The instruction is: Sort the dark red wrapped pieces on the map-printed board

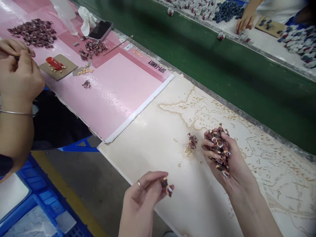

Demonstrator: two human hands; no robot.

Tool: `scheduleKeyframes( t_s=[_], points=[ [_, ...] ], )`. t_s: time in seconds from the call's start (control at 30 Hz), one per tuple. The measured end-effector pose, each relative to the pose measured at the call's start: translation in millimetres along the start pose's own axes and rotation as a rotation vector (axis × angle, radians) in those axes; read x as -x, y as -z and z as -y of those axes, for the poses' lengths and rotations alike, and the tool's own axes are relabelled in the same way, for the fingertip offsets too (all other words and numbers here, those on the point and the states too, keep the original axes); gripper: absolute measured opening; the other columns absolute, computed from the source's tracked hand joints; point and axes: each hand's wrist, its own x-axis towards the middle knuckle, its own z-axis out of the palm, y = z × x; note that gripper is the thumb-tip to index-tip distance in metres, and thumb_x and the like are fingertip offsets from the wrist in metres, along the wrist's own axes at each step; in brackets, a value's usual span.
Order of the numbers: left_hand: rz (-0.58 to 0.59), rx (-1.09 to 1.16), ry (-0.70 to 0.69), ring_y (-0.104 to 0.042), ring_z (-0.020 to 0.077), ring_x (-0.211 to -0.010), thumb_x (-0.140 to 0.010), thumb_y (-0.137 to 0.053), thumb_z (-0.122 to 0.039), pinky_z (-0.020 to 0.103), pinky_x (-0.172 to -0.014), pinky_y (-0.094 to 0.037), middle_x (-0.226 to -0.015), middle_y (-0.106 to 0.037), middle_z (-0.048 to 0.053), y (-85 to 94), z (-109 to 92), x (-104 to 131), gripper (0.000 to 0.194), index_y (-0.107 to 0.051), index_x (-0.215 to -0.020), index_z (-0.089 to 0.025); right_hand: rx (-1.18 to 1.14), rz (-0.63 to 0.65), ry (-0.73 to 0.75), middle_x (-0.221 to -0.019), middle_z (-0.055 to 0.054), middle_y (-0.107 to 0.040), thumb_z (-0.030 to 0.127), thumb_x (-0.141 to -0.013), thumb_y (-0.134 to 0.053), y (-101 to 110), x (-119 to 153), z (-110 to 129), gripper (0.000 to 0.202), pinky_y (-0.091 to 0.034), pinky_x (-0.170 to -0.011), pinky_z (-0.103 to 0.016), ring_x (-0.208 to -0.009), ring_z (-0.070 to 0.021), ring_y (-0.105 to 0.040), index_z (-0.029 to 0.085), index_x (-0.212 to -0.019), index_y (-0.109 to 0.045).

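My left hand (pixel 148 191), with a ring on one finger, pinches a small dark brown piece (pixel 167 186) with cream and white parts, just over the front edge of the map-printed table cover (pixel 158 131). To the right, my right hand (pixel 219 151) is cupped around a heap of similar brown pieces (pixel 218 144), palm up above the map. A small cluster of the same pieces (pixel 192 141) lies on the map just left of my right hand, by the printed compass star.
A co-worker's hands (pixel 22 65) are at the far left by a pink mat (pixel 116 89) with brown piles, a phone (pixel 100 30) and a cardboard square (pixel 58 76). Behind runs a green belt (pixel 172 52). Blue crates (pixel 37 197) stand lower left. Another person's hand (pixel 247 19) is across the belt.
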Motion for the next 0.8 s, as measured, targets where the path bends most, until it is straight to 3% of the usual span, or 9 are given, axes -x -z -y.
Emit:
scheduleKeyframes(
  t_s=[0.13,0.2,0.3,0.43,0.53,0.63,0.7,0.8],
  points=[
    [-0.008,0.095,0.145,-0.067,0.0085,-0.081,-0.085,-0.073,-0.023,0.025,-0.088,-0.064,-0.089,-0.066,0.004,0.8,1,-27,0.014,-0.077,-0.094,-0.013,0.009,-0.025,0.031,-0.087,0.000,-0.063,0.022,-0.070,-0.086,9,6,4,0.033,-0.042,-0.035,-0.005,-0.061,-0.0059,-0.055,0.021,-0.092,-0.061],
    [-0.021,0.083,0.148,-0.070,0.0103,-0.094,-0.091,-0.062,-0.018,0.026,-0.096,-0.062,-0.106,-0.068,0.007,-0.8,0,-38,0.020,-0.074,-0.106,-0.013,-0.009,-0.048,0.041,-0.089,0.000,-0.063,0.022,-0.069,-0.087,14,10,8,0.035,-0.042,-0.035,-0.006,-0.061,-0.0060,-0.055,0.021,-0.094,-0.062],
    [0.021,-0.068,0.066,-0.066,0.0106,-0.104,-0.096,-0.055,-0.031,0.025,-0.097,-0.059,-0.118,-0.063,0.008,-7.7,0,-50,0.034,-0.065,-0.123,-0.015,-0.044,-0.072,0.063,-0.090,0.000,-0.062,0.021,-0.070,-0.087,23,16,14,0.036,-0.042,-0.034,-0.006,-0.060,-0.0061,-0.056,0.021,-0.096,-0.063],
    [0.129,-0.637,-0.327,-0.050,0.0108,-0.081,-0.093,-0.060,-0.043,0.026,-0.078,-0.047,-0.088,-0.051,0.002,-29.2,10,-70,0.032,-0.061,-0.112,-0.018,-0.053,-0.106,0.088,-0.088,0.000,-0.062,0.024,-0.072,-0.087,33,24,19,0.033,-0.043,-0.035,-0.006,-0.061,-0.0062,-0.055,0.021,-0.094,-0.062],
    [0.249,-1.119,-0.675,-0.050,0.0199,-0.099,-0.090,-0.067,-0.046,0.040,-0.092,-0.044,-0.105,-0.052,0.006,-52.8,22,-89,0.047,-0.057,-0.126,-0.016,-0.064,-0.127,0.086,-0.087,0.001,-0.063,0.025,-0.070,-0.088,39,29,20,0.035,-0.041,-0.033,-0.006,-0.059,-0.0064,-0.055,0.022,-0.094,-0.063],
    [0.396,-1.494,-0.918,-0.051,0.0254,-0.105,-0.091,-0.066,-0.056,0.046,-0.092,-0.047,-0.109,-0.053,0.009,-74.2,29,-106,0.063,-0.051,-0.137,-0.015,-0.103,-0.162,0.086,-0.088,0.000,-0.064,0.024,-0.068,-0.090,48,32,20,0.038,-0.041,-0.032,-0.006,-0.059,-0.0069,-0.056,0.022,-0.096,-0.065],
    [0.443,-1.671,-1.035,-0.054,0.0239,-0.101,-0.095,-0.059,-0.057,0.044,-0.089,-0.049,-0.104,-0.054,0.008,-84.4,29,-113,0.058,-0.053,-0.133,-0.014,-0.123,-0.176,0.085,-0.089,0.000,-0.064,0.024,-0.068,-0.091,55,34,20,0.037,-0.041,-0.031,-0.007,-0.060,-0.0073,-0.056,0.023,-0.096,-0.066],
    [0.471,-1.849,-1.158,-0.057,0.0212,-0.098,-0.101,-0.052,-0.047,0.040,-0.085,-0.052,-0.104,-0.056,0.008,-93.2,28,-121,0.039,-0.057,-0.120,-0.013,-0.145,-0.156,0.073,-0.090,-0.001,-0.064,0.024,-0.068,-0.091,67,36,21,0.036,-0.042,-0.031,-0.008,-0.060,-0.0076,-0.056,0.022,-0.095,-0.066]
  ],
)
